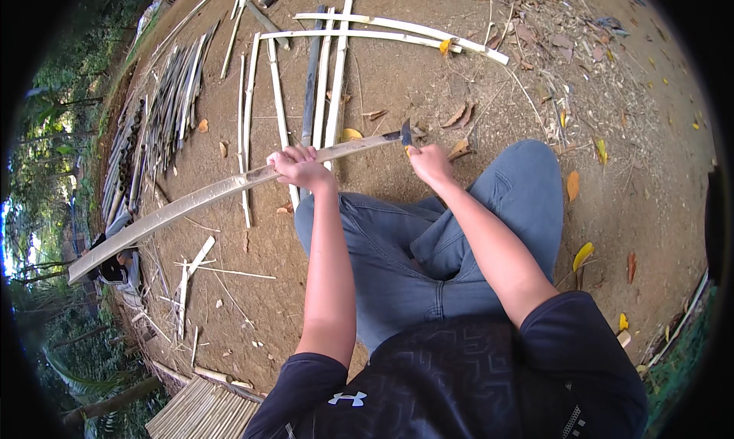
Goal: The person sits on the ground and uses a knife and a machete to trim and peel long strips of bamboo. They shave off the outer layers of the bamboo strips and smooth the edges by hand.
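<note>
One long split bamboo strip [222, 188] is held aslant above the soil [627, 133], its right end before the knees and its left end carried out toward the greenery at the left rim. It is pale greyish-tan and slightly bent, with a node ridge seen midway. It is gripped from around by the curled left hand [302, 169]. One knife [407, 133] is clasped in the closed right hand [430, 165], its dark blade set at the strip's right end; whether the edge is biting cannot be told. To the right, soil strewn with yellow and brown leaves is left beside the right knee [527, 181]. Beyond the strip, two pale slats [405, 28] are laid crosswise over lengthwise pieces, among them one dark bar [312, 95]. A pile of sticks [174, 95] is heaped farther left; at lower left, one slatted mat [200, 410] is partly seen.
</note>
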The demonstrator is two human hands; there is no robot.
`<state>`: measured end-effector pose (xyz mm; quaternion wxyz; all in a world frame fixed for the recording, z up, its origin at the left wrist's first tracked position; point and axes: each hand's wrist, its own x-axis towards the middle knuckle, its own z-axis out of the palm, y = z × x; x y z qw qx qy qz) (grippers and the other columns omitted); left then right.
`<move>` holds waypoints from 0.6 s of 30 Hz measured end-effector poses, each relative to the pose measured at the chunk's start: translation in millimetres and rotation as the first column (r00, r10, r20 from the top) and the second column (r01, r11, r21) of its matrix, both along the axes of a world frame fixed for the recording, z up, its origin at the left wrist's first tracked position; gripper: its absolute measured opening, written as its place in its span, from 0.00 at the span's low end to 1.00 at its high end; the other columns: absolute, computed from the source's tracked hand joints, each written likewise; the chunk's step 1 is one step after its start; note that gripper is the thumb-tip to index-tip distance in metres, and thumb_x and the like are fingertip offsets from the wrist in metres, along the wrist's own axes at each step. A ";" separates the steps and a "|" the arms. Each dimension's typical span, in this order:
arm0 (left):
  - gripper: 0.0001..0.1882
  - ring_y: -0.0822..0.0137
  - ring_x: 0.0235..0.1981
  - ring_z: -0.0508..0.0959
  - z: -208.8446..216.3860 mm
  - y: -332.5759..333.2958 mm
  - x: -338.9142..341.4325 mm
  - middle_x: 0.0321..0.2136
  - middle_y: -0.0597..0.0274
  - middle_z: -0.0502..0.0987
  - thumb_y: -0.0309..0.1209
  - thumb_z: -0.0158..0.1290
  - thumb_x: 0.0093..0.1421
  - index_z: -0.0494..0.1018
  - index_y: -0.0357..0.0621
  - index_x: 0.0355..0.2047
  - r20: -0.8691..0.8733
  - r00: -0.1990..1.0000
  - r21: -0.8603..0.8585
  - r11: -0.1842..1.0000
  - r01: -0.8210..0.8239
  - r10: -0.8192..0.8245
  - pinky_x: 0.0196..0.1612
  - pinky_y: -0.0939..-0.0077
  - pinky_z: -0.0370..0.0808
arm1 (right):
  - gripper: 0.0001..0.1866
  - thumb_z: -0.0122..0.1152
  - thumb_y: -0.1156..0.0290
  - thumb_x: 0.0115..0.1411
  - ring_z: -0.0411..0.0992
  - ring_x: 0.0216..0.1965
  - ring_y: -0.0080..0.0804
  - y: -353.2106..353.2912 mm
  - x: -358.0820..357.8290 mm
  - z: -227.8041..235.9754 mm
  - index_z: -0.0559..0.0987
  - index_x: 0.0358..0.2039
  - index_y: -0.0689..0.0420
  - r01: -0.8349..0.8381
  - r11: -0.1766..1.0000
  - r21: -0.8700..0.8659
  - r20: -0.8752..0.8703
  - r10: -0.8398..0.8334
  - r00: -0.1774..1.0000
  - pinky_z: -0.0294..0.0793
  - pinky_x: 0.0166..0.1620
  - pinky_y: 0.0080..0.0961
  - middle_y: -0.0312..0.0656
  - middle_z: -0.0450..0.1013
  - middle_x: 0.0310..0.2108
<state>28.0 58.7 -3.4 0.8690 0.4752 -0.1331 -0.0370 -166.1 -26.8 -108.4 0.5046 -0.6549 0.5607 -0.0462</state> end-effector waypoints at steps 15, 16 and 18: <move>0.08 0.78 0.12 0.53 2.1 -1.4 -7.0 0.12 0.73 0.52 0.30 0.36 0.65 0.52 0.53 0.27 -0.029 1.000 -0.021 1.000 -0.002 0.001 0.14 0.79 0.55 | 0.25 0.50 0.50 0.64 0.78 0.31 0.43 -7.6 -1.9 -8.1 0.81 0.24 0.59 0.085 0.995 0.047 -0.092 -0.080 0.993 0.72 0.39 0.42 0.47 0.77 0.25; 0.08 0.78 0.12 0.53 2.5 4.6 -9.5 0.12 0.73 0.52 0.30 0.36 0.65 0.52 0.53 0.27 -0.013 1.000 -0.010 1.000 0.000 0.000 0.14 0.79 0.55 | 0.25 0.50 0.50 0.64 0.77 0.30 0.42 6.0 -1.8 -5.0 0.81 0.23 0.59 0.041 0.999 -0.019 -0.077 -0.043 0.996 0.72 0.39 0.42 0.46 0.77 0.24; 0.08 0.78 0.13 0.53 4.4 2.1 -6.3 0.13 0.73 0.53 0.30 0.36 0.65 0.53 0.53 0.28 -0.044 0.996 0.063 0.995 -0.072 0.074 0.14 0.80 0.55 | 0.25 0.49 0.51 0.66 0.74 0.25 0.37 -0.9 -4.5 2.2 0.80 0.23 0.58 -0.067 0.994 0.087 -0.030 0.070 0.997 0.71 0.36 0.41 0.41 0.74 0.21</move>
